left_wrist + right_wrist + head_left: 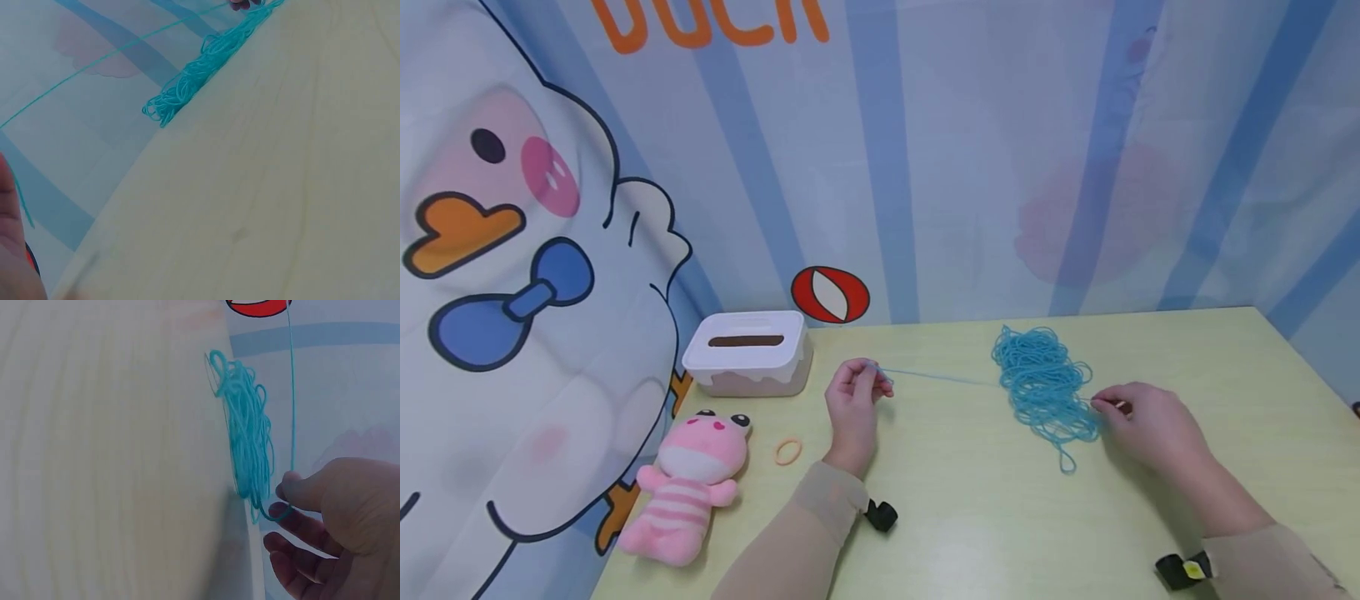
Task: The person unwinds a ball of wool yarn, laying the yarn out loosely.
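Observation:
A loose heap of turquoise yarn (1047,385) lies on the table, right of its middle. Left of the heap, my left hand (854,408) pinches the yarn near one end; a short tail hangs past the fingers in the left wrist view. A single strand (940,377) runs taut from there across to the heap's side. At the heap's right edge my right hand (1153,421) pinches the yarn between thumb and forefinger. In the right wrist view the strand goes up from that pinch, and a slack bend (274,517) leads back into the heap.
At the back left stands a white-lidded box (747,354) with a slot on top. A pink striped plush toy (685,492) lies in front of it. Beside the toy is a small orange ring (787,452). A printed curtain (955,167) hangs behind the table (1000,533).

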`<state>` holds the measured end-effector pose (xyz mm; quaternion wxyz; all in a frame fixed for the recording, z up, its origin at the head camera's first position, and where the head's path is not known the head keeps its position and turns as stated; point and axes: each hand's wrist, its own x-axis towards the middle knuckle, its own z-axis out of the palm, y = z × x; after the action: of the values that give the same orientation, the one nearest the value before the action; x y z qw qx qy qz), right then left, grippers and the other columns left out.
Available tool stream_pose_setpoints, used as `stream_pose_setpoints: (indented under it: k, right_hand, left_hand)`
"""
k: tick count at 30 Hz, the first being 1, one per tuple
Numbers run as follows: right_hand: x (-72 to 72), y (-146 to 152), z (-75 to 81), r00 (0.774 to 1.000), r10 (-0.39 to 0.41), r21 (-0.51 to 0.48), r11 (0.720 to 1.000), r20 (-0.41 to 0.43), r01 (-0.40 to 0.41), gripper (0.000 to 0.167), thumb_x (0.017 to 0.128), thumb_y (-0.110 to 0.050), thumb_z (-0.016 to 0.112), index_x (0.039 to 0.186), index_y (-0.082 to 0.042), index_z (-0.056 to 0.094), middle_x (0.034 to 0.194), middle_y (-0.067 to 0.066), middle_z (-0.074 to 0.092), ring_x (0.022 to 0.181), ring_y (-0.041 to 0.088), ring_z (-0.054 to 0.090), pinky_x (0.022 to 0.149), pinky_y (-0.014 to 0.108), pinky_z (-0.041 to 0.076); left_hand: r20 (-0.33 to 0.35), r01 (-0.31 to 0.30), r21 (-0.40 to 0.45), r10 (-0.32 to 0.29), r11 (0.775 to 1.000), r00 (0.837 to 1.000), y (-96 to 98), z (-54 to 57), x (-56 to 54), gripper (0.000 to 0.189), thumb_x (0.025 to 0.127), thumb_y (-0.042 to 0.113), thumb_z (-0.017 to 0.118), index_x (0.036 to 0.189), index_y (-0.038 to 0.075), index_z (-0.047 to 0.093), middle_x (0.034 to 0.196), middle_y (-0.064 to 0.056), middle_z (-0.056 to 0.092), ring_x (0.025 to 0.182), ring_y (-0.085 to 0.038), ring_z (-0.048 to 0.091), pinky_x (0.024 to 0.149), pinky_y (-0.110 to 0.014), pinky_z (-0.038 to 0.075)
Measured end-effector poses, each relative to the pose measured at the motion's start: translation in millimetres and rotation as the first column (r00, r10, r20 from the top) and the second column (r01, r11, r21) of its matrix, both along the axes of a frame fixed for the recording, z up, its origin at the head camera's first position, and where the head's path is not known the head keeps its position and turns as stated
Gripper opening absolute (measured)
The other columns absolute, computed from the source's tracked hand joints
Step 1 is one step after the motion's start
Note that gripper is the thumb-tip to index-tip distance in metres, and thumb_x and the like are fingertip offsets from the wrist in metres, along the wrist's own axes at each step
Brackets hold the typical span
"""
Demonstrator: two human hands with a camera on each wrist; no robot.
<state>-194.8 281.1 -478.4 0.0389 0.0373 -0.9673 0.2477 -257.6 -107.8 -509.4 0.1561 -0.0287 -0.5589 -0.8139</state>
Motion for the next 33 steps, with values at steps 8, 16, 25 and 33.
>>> stream_pose_setpoints:
  k: [8, 16, 25, 33]
  right_hand:
    - [-3.5, -64, 6.4, 0.972, 0.108, -0.057, 0.991, -0.206, -0.122, 0.029, 0.106, -0.018, 0.072, 0.13, -0.003, 0.077, 0.135, 0.027, 0.072, 0.129, 0.055, 0.063, 0.108, 0.073, 0.051]
    - [-20.1, -156, 9.0, 0.937, 0.304, -0.125, 0.937, -0.172, -0.327, 0.049, 0.112, -0.028, 0.066, 0.156, -0.008, 0.06, 0.155, 0.014, 0.067, 0.147, 0.04, 0.061, 0.119, 0.06, 0.052]
    - [-34.7, -198, 2.9, 0.953, 0.285, -0.175, 0.938, -0.106, -0.3, 0.036, 0.111, -0.023, 0.067, 0.143, -0.008, 0.072, 0.127, 0.009, 0.081, 0.117, 0.031, 0.077, 0.1, 0.052, 0.063]
    - [-29.7, -180, 12.0, 0.972, 0.193, -0.184, 0.959, -0.132, -0.215, 0.022, 0.111, -0.019, 0.067, 0.124, -0.008, 0.081, 0.117, 0.007, 0.082, 0.102, 0.025, 0.076, 0.088, 0.047, 0.064]
  left_hand:
    - [0.011, 0.053, -0.084, -0.052, 0.995, 0.999, -2.9, -0.5, 1.6, 0.016, 0.111, 0.01, 0.062, 0.113, -0.006, 0.066, 0.09, -0.003, 0.071, 0.077, -0.016, 0.07, 0.076, -0.024, 0.066]
    - [-0.012, 0.089, -0.084, -0.09, 0.992, 0.996, -2.7, 0.9, 3.5, 0.007, 0.109, 0.007, 0.063, 0.106, 0.007, 0.069, 0.09, -0.003, 0.072, 0.076, -0.013, 0.07, 0.076, -0.024, 0.066]
    - [-0.028, 0.111, -0.056, -0.113, 0.992, 0.993, 1.7, 3.4, 5.6, 0.006, 0.109, 0.002, 0.062, 0.105, 0.002, 0.067, 0.087, -0.001, 0.071, 0.073, -0.01, 0.069, 0.072, -0.022, 0.064]
    - [-0.006, 0.104, -0.081, -0.105, 0.991, 0.994, -1.0, 2.4, 3.9, 0.008, 0.109, 0.006, 0.063, 0.108, 0.0, 0.068, 0.093, -0.012, 0.07, 0.075, -0.013, 0.068, 0.074, -0.023, 0.065]
